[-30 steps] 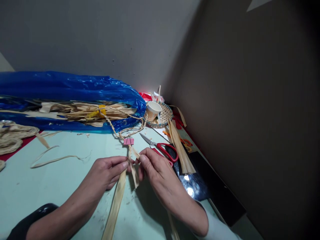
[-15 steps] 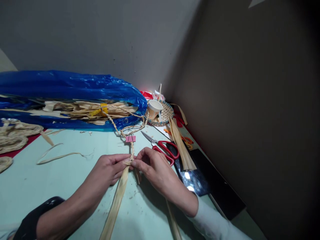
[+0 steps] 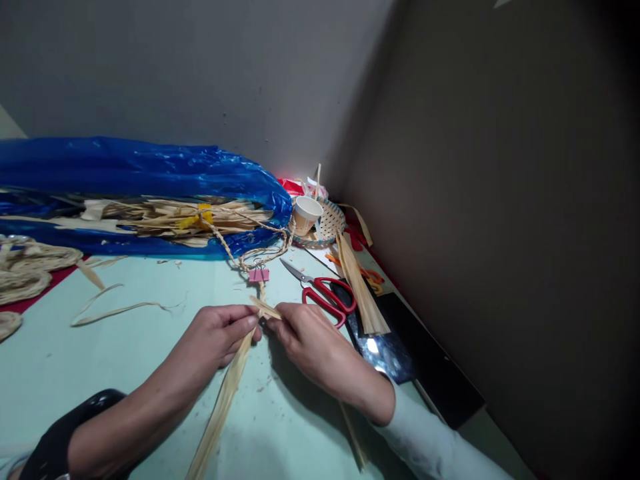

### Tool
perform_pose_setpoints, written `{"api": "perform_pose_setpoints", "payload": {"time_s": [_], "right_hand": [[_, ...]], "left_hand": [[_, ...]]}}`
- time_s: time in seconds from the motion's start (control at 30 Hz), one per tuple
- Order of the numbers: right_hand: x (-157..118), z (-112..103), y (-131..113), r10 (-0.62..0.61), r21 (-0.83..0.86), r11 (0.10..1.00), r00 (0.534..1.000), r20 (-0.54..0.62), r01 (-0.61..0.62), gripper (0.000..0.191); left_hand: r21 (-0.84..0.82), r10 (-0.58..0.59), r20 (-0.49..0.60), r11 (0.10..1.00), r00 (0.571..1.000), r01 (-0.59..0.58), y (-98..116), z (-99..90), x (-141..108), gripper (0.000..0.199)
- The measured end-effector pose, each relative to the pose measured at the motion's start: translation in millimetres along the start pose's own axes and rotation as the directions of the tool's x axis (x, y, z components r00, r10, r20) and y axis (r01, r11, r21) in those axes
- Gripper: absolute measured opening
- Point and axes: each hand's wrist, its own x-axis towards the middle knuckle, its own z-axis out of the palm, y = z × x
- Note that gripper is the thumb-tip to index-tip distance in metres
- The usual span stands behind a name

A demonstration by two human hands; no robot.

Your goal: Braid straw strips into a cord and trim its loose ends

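A thin braid (image 3: pixel 262 291) of dried plant fibre runs down from a pink binder clip (image 3: pixel 259 275). At its lower end my left hand (image 3: pixel 220 337) pinches the work between thumb and fingers. A long pale strip (image 3: pixel 227 393) trails from there toward the front edge of the view. My right hand (image 3: pixel 313 340), fingers closed, grips a second fibre strip (image 3: pixel 266 307) that crosses over the braid's end. Another narrow strip (image 3: pixel 351 433) hangs out below my right wrist. The exact fingertip contact is partly hidden.
Red-handled scissors (image 3: pixel 327 293) lie just beyond my right hand, beside a fanned fibre bundle (image 3: pixel 363 287) and a dark glossy phone-like object (image 3: pixel 385 350). Behind are a blue plastic bag (image 3: pixel 150 160) of dried strips, a paper cup (image 3: pixel 307 212) and a woven basket (image 3: pixel 333 223). Coiled braids (image 3: pixel 35 263) sit left.
My right hand has turned over, knuckles up, and a strip now lies slantwise across the braid's end. The left hand stays at the braid. The view has shifted slightly.
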Motion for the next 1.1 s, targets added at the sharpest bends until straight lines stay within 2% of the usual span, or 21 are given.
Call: {"api": "perform_pose_setpoints", "payload": {"time_s": [0.13,0.23,0.3,0.4,0.5,0.6,0.7,0.87,1.1], "right_hand": [[0,1,0,-0.036,-0.132,0.990,0.999,0.010,0.037,0.018],[-1,-3,-2,-0.032,-0.180,0.983,0.999,0.023,0.035,0.019],[-2,-10,-4,-0.008,-0.190,0.982,1.000,0.011,0.010,0.026],[-5,-23,-6,0.002,-0.135,0.991,1.000,-0.030,-0.006,0.043],[-7,-31,-5,-0.068,-0.013,0.998,0.997,-0.037,0.067,0.048],[-7,-29,-4,-0.121,0.082,0.990,0.992,0.020,0.119,0.038],[-7,-21,-4,-0.097,0.074,0.993,0.994,0.049,0.093,0.025],[-8,-9,-7,0.001,-0.024,1.000,1.000,-0.031,-0.002,0.016],[-2,-1,-4,-0.016,-0.021,1.000,0.998,-0.066,0.014,0.010]], "left_hand": [[0.007,-0.007,-0.017,1.000,1.000,0.007,3,-0.2,-2,0.022],[-0.003,-0.015,-0.038,1.000,0.999,0.015,4,0.5,-4,0.021],[-0.004,-0.023,-0.054,1.000,0.998,0.023,5,0.7,-4,0.024],[-0.001,-0.029,-0.079,1.000,0.996,0.029,3,0.4,-3,0.028],[-0.002,-0.031,-0.094,1.000,0.995,0.031,2,0.2,-1,0.028],[-0.003,-0.038,-0.096,0.999,0.995,0.038,1,0.6,0,0.027],[-0.006,-0.051,-0.089,0.999,0.995,0.050,2,0.8,-1,0.029],[-0.016,-0.070,-0.063,0.997,0.996,0.069,3,0.9,-3,0.040],[-0.027,-0.080,-0.053,0.997,0.995,0.078,5,0.7,-2,0.044]]}}
